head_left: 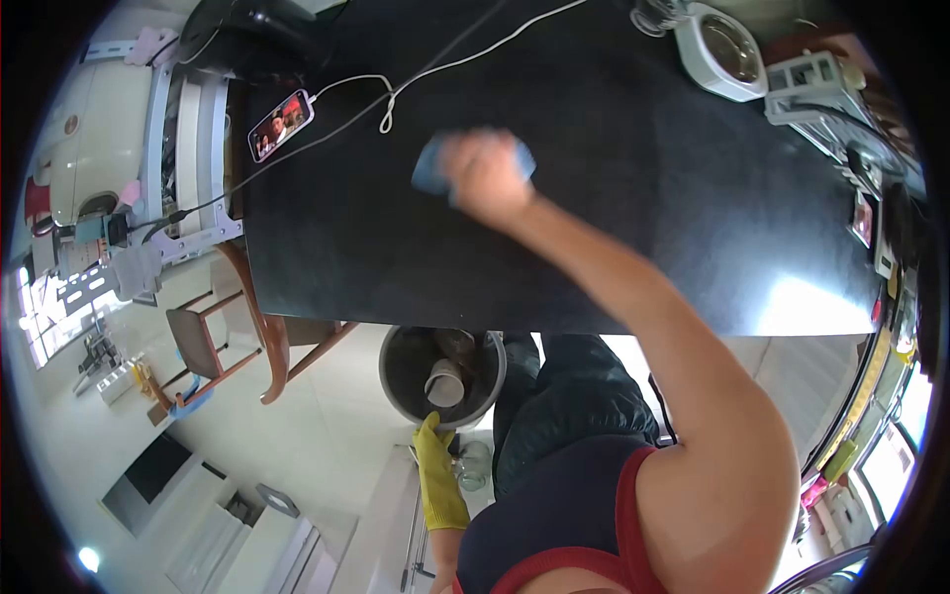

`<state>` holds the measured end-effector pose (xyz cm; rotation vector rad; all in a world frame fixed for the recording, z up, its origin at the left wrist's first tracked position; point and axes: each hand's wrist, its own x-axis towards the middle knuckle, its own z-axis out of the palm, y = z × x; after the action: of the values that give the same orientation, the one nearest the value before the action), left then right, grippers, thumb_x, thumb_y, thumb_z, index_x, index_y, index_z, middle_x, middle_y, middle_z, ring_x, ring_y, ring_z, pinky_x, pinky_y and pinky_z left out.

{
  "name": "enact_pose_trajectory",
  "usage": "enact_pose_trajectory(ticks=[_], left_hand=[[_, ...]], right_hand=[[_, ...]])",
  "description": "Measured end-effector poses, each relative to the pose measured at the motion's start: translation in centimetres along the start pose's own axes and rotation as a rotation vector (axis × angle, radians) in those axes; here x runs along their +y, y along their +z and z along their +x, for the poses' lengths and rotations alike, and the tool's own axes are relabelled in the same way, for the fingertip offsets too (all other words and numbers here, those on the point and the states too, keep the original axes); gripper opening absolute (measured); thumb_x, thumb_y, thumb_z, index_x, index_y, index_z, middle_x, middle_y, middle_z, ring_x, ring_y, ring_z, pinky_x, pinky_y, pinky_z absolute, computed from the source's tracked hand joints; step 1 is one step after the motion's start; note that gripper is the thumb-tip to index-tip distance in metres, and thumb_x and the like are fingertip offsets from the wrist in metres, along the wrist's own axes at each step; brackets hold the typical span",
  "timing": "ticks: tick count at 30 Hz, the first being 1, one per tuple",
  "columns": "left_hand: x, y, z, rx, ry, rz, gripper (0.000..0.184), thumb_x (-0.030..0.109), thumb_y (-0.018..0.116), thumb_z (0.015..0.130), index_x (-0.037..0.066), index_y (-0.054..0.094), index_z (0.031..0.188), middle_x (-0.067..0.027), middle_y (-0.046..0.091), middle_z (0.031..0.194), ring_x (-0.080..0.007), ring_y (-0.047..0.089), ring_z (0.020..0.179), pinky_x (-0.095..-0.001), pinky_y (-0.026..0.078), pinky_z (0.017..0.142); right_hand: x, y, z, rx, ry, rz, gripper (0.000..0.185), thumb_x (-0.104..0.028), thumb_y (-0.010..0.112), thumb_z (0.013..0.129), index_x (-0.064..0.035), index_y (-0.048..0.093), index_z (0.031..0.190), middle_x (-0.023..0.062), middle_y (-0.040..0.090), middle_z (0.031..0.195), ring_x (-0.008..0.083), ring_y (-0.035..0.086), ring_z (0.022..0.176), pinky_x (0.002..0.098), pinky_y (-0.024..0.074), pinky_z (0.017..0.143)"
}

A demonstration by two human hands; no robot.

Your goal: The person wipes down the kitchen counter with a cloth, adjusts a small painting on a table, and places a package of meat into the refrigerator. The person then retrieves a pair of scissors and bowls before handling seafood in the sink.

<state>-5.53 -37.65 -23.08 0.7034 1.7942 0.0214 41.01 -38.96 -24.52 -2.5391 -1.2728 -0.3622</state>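
Observation:
My bare right hand (pixel 487 176) presses a blue cloth (pixel 429 168) against the black tabletop (pixel 614 129). The hand and cloth are blurred by motion, and part of the cloth is hidden under the palm. Down by my left side, my left hand (pixel 436 465) wears a yellow rubber glove. Its fingers are closed at the near rim of a grey bucket (pixel 390 391), partly hidden from view. Inside the bucket lies a pale cup-like container (pixel 445 386), with something dark beside it.
A phone (pixel 281 126) with a lit screen lies at the table's left, joined to a white cable (pixel 445 65). A dark cord crosses nearby. A white oval appliance (pixel 722 49) and a grey rack (pixel 807 89) stand at the far right. Wooden chairs (pixel 203 342) are left of the bucket.

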Motion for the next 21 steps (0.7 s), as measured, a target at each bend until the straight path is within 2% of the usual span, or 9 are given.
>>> enact_pose_trajectory(ticks=[3,4,5,8,9,10,11,15,21], left_hand=[[0.5,0.5,1.2,-0.122,0.069,0.001,0.025,0.021,0.055,0.088,0.001,0.060,0.102,-0.0115,0.065,0.094,-0.0233,0.065,0.084,-0.0366,0.054,0.079],[0.9,0.7,1.2,-0.118,0.075,-0.022,0.026,0.018,0.055,0.086,-0.002,0.059,0.102,-0.0145,0.064,0.097,-0.0252,0.064,0.087,-0.0369,0.055,0.079],[1.3,0.7,1.3,-0.114,0.080,-0.035,0.027,0.015,0.056,0.085,-0.005,0.058,0.103,-0.0175,0.062,0.099,-0.0272,0.064,0.090,-0.0373,0.055,0.080],[1.7,0.1,2.4,-0.138,0.141,-0.022,0.028,0.014,0.054,0.086,-0.007,0.057,0.105,-0.0198,0.061,0.105,-0.0297,0.063,0.096,-0.0401,0.054,0.084],[1.3,-0.1,3.1,-0.163,0.137,-0.010,0.028,0.014,0.054,0.086,-0.007,0.057,0.105,-0.0198,0.061,0.105,-0.0297,0.063,0.096,-0.0401,0.054,0.084],[1.2,-0.5,4.0,-0.192,0.138,-0.020,0.029,0.014,0.054,0.086,-0.007,0.057,0.107,-0.0199,0.061,0.106,-0.0308,0.062,0.097,-0.0406,0.054,0.084],[1.3,-1.2,4.8,-0.215,0.143,-0.025,0.031,0.014,0.054,0.086,-0.007,0.057,0.108,-0.0201,0.061,0.107,-0.0320,0.062,0.099,-0.0412,0.054,0.085],[1.5,-2.6,6.9,-0.290,0.142,0.104,0.038,0.022,0.053,0.087,-0.002,0.054,0.116,-0.0157,0.056,0.116,-0.0291,0.058,0.106,-0.0412,0.049,0.091],[0.2,-3.1,8.9,-0.322,0.204,0.087,0.034,0.016,0.060,0.083,-0.007,0.056,0.108,-0.0164,0.061,0.103,-0.0284,0.063,0.091,-0.0382,0.054,0.081]], right_hand=[[-10.2,-2.3,-9.1,-0.553,0.104,1.049,0.013,-0.019,0.050,0.081,-0.0119,0.060,0.084,0.0095,0.060,0.090,0.0250,0.056,0.085,0.0478,0.0407,0.084],[-13.0,-1.9,-13.5,-0.442,-0.046,1.085,0.013,-0.022,0.051,0.083,-0.0127,0.060,0.083,0.0100,0.058,0.089,0.0270,0.055,0.086,0.0452,0.0404,0.085],[-14.1,-2.8,-16.6,-0.277,-0.538,0.813,0.015,-0.023,0.054,0.082,-0.0130,0.063,0.090,0.0109,0.059,0.096,0.0289,0.054,0.092,0.0414,0.0404,0.088],[-10.8,-9.6,-17.7,-0.572,0.331,1.075,0.035,-0.019,0.066,0.070,-0.0229,0.066,0.104,0.0075,0.061,0.105,0.0247,0.056,0.099,0.0367,0.0437,0.085],[-7.1,-9.7,-18.1,0.004,0.010,0.713,0.025,-0.016,0.064,0.073,-0.0150,0.066,0.098,0.0053,0.061,0.098,0.0246,0.057,0.090,0.0370,0.0461,0.078],[-4.1,-7.6,-18.7,0.016,0.251,0.351,0.019,-0.006,0.061,0.067,-0.0075,0.065,0.085,0.0075,0.063,0.087,0.0268,0.059,0.086,0.0387,0.0465,0.071],[1.2,-9.0,-18.8,0.224,0.257,0.569,0.019,0.002,0.057,0.061,-0.0045,0.062,0.077,0.0091,0.063,0.085,0.0278,0.059,0.088,0.0409,0.0456,0.071],[14.0,-10.1,-22.8,0.417,0.801,-0.018,0.035,-0.001,0.060,0.063,-0.0091,0.067,0.096,0.0091,0.063,0.104,0.0311,0.058,0.099,0.0435,0.0446,0.087],[-5.0,-5.7,-20.3,0.097,0.565,0.016,0.020,-0.011,0.058,0.067,-0.0136,0.064,0.086,0.0066,0.062,0.090,0.0259,0.057,0.088,0.0426,0.0426,0.077]])
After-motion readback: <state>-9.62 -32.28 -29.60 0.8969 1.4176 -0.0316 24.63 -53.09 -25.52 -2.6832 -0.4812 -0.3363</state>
